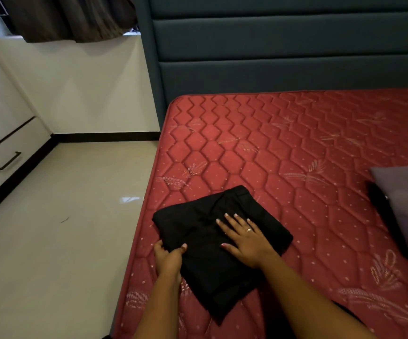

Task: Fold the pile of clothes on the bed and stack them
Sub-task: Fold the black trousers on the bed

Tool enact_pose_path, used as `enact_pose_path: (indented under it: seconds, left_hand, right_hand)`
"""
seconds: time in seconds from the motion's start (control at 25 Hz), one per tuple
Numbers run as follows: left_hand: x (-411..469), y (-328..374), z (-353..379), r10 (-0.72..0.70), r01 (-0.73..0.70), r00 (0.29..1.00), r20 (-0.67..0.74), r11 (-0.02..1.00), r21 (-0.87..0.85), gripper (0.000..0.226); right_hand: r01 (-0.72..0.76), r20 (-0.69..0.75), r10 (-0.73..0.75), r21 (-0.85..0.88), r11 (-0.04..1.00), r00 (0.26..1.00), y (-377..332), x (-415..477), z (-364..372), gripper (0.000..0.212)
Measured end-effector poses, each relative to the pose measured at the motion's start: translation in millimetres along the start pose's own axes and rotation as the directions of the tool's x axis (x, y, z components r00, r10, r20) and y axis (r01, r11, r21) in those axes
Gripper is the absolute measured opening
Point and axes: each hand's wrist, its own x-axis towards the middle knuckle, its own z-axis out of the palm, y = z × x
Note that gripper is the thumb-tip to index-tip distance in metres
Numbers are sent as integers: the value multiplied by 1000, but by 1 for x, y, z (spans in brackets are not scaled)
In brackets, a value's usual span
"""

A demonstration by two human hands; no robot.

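On the bed (295,143), near its left edge, lies the folded black garment (198,277). We judge it could slide off or spring open if its edge is tugged while the pressure eases. Our left grip (170,258) pinches its left edge, thumb on top; our right grip (244,241) lies flat, fingers straight, pressing its middle.

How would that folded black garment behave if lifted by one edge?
Probably floppy: the black garment lies in soft layers, so it would likely sag and unfold unless supported underneath. It seems light for its size, being thin cloth; the left hand grips one edge. Pushed by the flat right hand, it would likely drag, not glide, on the quilted mattress.
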Motion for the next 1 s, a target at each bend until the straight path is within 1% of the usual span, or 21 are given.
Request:
enact_pose_path:
  seconds: [0.04,0.08,0.16,0.2,0.24,0.28,0.32,0.36,0.4,0.44,0.48,0.52,0.6,0.72,0.76,0.8,0.88,0.92,1.0]
  left_hand:
    - [-1,-1,0,5,-5,1000,-4,1000,6,55]
    - [-3,-3,1,8,-8,1000,-13,1000,15,56]
    - [-12,-5,1,10,-8,998,-58,1000,29,60]
    - [-17,-6,0,11,-7,997,-82,999,42,64]
    - [-22,-6,-1,11,-5,995,-98,998,68,68]
    - [-29,-5,-1,9,2,994,-105,995,100,73]
    - [-35,-5,0,1,12,995,-99,992,122,80]
    - [-41,-5,2,-7,16,997,-72,991,133,86]
    - [-49,-4,5,-7,11,1000,-31,991,133,91]
    - [-56,-3,9,5,-7,1000,15,991,131,95]
    - [-60,-2,12,25,-33,998,57,990,138,97]
    - [-62,-1,13,41,-53,995,89,989,141,99]
    - [-65,5,16,54,-75,988,141,987,144,97]
    - [-74,16,18,75,-105,976,205,985,139,86]
    - [-78,19,21,84,-117,971,223,984,137,82]
    - [-82,23,25,85,-121,966,245,984,134,79]
    - [-88,31,36,98,-145,943,319,981,126,73]
    - [-91,34,43,114,-164,927,356,980,114,71]
    - [-102,43,57,156,-205,895,418,976,74,69]
  right_hand:
    - [41,-60,-41,1,999,997,8,-1,-4,70]
    - [25,-70,-23,23,999,997,14,-2,-9,75]
    - [-142,-148,146,37,989,978,15,-8,-18,79]
    - [-272,-175,281,78,959,943,13,-9,-23,83]
    - [-401,-172,426,161,902,888,15,-8,-26,89]
    - [-515,-99,554,264,815,826,18,-7,-31,100]
    - [-578,9,617,362,731,787,26,-6,-34,109]
    - [-608,123,628,446,657,768,35,-7,-40,112]
    - [-604,226,591,542,585,775,45,-7,-45,103]
    - [-583,297,543,647,491,786,50,-10,-49,83]
    - [-552,361,473,749,366,804,50,-16,-53,61]
    - [-540,412,419,802,254,809,45,-23,-53,47]
    - [-520,447,345,841,153,825,35,-37,-52,36]
    - [-484,468,258,875,-3,845,29,-51,-58,20]
    - [-460,450,241,888,-16,860,31,-56,-65,22]
    - [-425,416,223,905,-7,882,32,-58,-74,30]
    - [-320,311,205,947,9,928,40,-67,-93,41]
    - [-278,272,208,960,2,940,45,-74,-102,41]
    - [-229,232,245,973,-42,941,58,-88,-119,37]
